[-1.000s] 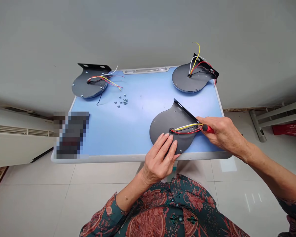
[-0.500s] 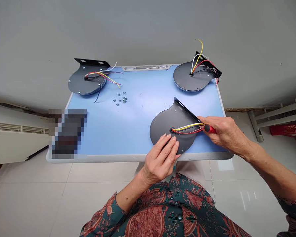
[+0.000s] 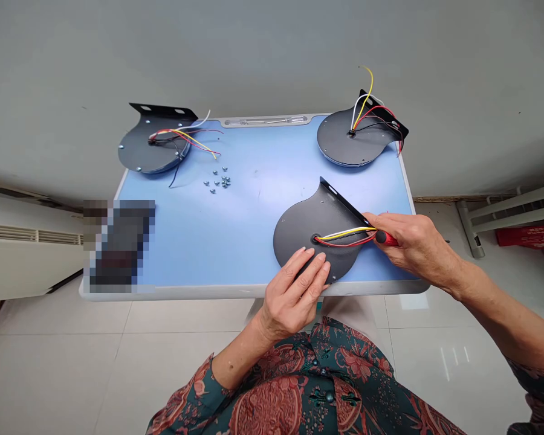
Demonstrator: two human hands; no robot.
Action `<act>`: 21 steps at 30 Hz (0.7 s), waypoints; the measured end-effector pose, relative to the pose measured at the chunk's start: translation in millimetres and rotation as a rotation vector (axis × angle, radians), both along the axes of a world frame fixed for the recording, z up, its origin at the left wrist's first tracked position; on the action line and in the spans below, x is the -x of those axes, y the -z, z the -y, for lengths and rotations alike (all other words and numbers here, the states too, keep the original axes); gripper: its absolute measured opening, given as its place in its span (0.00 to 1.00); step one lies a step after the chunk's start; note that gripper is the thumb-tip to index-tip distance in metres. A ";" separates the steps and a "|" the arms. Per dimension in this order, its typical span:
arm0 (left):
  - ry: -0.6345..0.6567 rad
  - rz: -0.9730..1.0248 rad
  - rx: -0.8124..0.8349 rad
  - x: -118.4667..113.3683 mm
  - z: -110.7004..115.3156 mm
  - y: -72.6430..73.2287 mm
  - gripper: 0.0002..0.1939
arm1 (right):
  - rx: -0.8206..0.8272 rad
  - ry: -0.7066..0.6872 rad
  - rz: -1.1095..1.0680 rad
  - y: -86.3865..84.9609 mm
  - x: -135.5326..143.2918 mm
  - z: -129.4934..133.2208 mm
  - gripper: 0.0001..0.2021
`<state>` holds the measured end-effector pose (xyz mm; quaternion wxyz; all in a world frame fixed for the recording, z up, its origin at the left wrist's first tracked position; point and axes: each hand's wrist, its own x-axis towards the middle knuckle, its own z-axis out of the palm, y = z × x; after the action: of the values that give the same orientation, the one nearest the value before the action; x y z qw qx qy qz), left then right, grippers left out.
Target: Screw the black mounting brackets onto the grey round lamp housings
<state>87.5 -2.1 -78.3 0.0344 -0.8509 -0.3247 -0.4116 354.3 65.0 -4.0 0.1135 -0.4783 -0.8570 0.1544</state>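
A dark grey round unit with a bent bracket [image 3: 299, 223] lies near the front right of the table. Red, yellow, white and black wires [image 3: 344, 234] run from its middle toward my right hand. My left hand [image 3: 294, 290] grips its front edge, fingers spread flat on top, the thumb mostly hidden. At the bracket side, my right hand [image 3: 403, 244] is closed around a red-handled screwdriver [image 3: 388, 238] with a black end; its shaft is hidden. My right fingers also touch the wire ends and the bracket edge.
Two similar wired units stand at the back, one left [image 3: 156, 145] and one right [image 3: 349, 139]. Several small screws [image 3: 222, 181] lie left of centre on the blue table [image 3: 194, 241]. A pixelated dark object [image 3: 122, 241] occupies the front left. A wall rises behind.
The view has shifted slightly, so the left-side things appear a little further left. Both hands keep nearly the same place and hold.
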 end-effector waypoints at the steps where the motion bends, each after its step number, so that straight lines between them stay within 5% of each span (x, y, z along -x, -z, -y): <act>1: 0.000 0.000 0.008 0.3 0.3 0.0 0.23 | 0.001 0.003 0.003 0.0 0.1 0.9 0.20; 21: -0.010 0.018 -0.021 -4.4 2.0 -1.7 0.24 | 0.007 -0.001 -0.037 -0.8 1.4 4.1 0.19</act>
<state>91.9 -4.1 -76.6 0.0425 -0.8451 -0.3248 -0.4224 352.8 60.9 -3.2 0.1275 -0.4754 -0.8544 0.1663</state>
